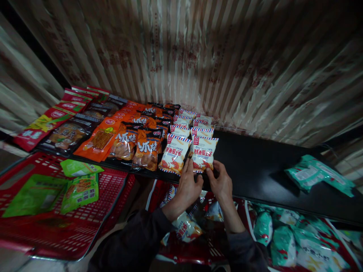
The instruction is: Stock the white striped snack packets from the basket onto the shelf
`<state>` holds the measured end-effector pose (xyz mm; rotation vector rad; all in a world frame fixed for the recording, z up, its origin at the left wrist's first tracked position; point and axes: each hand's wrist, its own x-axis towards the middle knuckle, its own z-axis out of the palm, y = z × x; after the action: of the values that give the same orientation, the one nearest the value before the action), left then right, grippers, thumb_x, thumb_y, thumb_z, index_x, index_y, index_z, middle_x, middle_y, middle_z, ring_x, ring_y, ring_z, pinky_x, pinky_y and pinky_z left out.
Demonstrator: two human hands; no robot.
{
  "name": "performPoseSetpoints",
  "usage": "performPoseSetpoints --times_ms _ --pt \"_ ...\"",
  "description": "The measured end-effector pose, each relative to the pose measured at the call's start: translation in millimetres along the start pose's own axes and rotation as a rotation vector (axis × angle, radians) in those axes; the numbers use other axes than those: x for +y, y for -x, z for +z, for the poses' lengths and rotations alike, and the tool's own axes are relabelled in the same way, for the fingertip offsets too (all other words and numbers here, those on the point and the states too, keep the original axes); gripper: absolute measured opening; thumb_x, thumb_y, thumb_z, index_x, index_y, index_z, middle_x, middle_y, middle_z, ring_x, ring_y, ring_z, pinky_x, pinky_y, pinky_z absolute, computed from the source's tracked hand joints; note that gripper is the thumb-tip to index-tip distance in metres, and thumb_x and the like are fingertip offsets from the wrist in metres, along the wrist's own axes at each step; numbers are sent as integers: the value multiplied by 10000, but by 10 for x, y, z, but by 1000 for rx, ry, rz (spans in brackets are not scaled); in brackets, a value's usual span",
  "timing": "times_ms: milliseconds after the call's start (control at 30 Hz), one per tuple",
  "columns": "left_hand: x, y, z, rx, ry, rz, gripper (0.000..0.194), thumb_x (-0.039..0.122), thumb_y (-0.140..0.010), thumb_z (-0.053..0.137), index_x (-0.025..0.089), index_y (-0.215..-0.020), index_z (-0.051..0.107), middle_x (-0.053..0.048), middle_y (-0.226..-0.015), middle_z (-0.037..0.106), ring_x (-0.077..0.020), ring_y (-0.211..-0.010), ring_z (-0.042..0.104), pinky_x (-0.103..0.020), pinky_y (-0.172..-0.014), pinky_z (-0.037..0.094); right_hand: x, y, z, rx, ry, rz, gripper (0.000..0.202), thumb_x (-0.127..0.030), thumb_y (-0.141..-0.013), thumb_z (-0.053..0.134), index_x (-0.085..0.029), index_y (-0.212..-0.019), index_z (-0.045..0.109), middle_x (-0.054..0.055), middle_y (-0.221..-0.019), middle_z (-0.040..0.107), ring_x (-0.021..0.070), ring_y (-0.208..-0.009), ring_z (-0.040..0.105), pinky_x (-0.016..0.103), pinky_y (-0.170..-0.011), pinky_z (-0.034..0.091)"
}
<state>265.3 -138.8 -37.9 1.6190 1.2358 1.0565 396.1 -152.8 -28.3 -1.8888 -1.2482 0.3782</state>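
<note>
A white snack bag (203, 151) with red lettering and a striped top edge stands at the front of its row on the black shelf. My left hand (187, 185) is at its lower left corner, fingers stretched upward along the side and thumb near the bottom edge. At the lower right corner, my right hand (222, 183) has its thumb and bent fingers about the bag. Both hands grip this one bag. Just left of it stands a matching snack bag (175, 153), close to my left fingertips. More of the same bags are lined up behind.
Orange-and-black snack packs (147, 149), an orange pack (99, 138) and red packs (48, 122) fill the shelf's left. Teal bags (314, 173) lie on the black shelf (249, 162) at right. Below are red baskets (113, 189) with green packs, white bags and teal bags. Striped sheeting hangs behind.
</note>
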Motion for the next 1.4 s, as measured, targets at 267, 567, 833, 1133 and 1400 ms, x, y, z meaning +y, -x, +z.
performPoseSetpoints --times_ms 267,567,833,1133,1400 --pt "-28 18 8 2 43 58 711 176 -826 557 153 -1502 339 -187 -1592 293 -341 -1454 326 -531 -1129 413 -10 3 -14 -7 2 -6 503 -495 -820 469 -159 -1166 613 168 -1133 713 317 -1009 681 474 -874 518" --pt "-12 -10 -35 -14 1 109 693 171 -840 539 170 -1504 338 -182 -1601 274 -332 -1456 324 -539 -1141 390 34 21 23 41 -43 -94 593 -471 -852 511 -132 -1339 520 191 -1219 651 293 -1036 658 475 -892 530" --pt "27 -14 -52 -27 -35 112 680 193 -857 517 125 -1505 323 -208 -1593 277 -326 -1474 285 -533 -1140 392 38 30 25 51 -11 -142 524 -453 -871 507 -157 -1299 566 165 -1165 666 285 -1002 657 460 -857 543" --pt "69 -9 -78 -59 -52 90 690 191 -848 523 128 -1506 325 -198 -1600 266 -324 -1448 343 -506 -1144 395 76 15 47 33 -77 -178 535 -437 -881 524 -153 -1334 538 173 -1258 638 281 -1098 636 483 -959 514" --pt "71 -16 -85 -69 -66 92 686 205 -856 523 115 -1504 317 -206 -1599 265 -321 -1466 305 -505 -1134 407 76 2 18 -19 -99 -152 503 -385 -873 541 -171 -1329 546 155 -1236 664 273 -1063 658 466 -940 526"
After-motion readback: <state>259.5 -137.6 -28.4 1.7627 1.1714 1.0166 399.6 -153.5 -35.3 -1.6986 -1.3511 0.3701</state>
